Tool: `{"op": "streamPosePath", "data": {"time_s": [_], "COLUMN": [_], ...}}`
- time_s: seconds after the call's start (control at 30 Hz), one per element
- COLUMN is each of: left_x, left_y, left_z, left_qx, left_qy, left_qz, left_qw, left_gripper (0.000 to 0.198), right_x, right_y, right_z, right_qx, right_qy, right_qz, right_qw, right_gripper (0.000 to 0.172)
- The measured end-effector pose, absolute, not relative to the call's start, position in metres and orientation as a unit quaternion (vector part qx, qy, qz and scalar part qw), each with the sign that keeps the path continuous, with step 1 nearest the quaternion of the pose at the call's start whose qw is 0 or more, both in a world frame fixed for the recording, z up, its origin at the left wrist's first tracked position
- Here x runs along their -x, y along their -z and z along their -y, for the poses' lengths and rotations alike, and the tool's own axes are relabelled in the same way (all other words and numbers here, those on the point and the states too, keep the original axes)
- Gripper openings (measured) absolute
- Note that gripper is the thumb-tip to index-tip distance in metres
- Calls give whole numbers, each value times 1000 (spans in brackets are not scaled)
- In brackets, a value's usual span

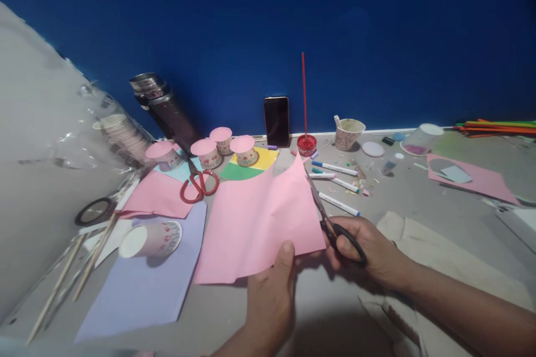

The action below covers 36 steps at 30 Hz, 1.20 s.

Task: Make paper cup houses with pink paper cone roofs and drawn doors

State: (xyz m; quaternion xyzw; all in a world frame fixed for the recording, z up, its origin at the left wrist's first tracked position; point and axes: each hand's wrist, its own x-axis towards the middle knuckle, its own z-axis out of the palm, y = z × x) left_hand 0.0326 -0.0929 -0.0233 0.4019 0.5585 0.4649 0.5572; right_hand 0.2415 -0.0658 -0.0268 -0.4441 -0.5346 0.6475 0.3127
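Note:
My left hand (274,295) grips the near edge of a pink paper sheet (251,223), thumb on top and the other fingers underneath. The sheet is creased and held up off the table. In my right hand (364,248) is a pair of black-handled scissors (345,242), fingers in the loops. Their blades lie along the right edge of the sheet and point away from me. Left of the sheet, a paper cup (146,240) lies on its side on lilac paper (138,295). Red-handled scissors (199,185) rest beyond the sheet's far left corner.
Several cups topped with pink discs (242,144) stand at the back left, near a leaning black flask (167,109). A phone (277,121) leans against the blue wall. Several markers (335,168) lie right of the sheet. A beige cloth (444,268) lies under my right forearm.

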Motion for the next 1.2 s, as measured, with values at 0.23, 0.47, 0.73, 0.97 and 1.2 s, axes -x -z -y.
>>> {"op": "streamPosePath", "data": {"time_s": [0.23, 0.47, 0.73, 0.97, 1.2], "left_x": [-30, -29, -44, -45, -40], "left_y": [27, 29, 29, 27, 26], "left_z": [93, 93, 101, 101, 104], "left_qx": [-457, -454, -374, -386, -434], "left_qy": [-466, -467, -514, -493, -432], "left_qz": [-561, -556, -583, -569, -616], "left_qw": [509, 516, 507, 532, 495], "left_gripper": [16, 20, 28, 46, 56], "right_x": [-239, -238, -237, -238, -238], "right_y": [25, 25, 21, 22, 18], "right_z": [66, 65, 66, 64, 66], "right_qx": [443, 442, 445, 454, 458], "right_qy": [-650, -647, -657, -659, -667], "right_qz": [535, 539, 524, 517, 510], "right_qw": [309, 309, 309, 303, 292], "right_gripper": [72, 74, 75, 75, 76]}}
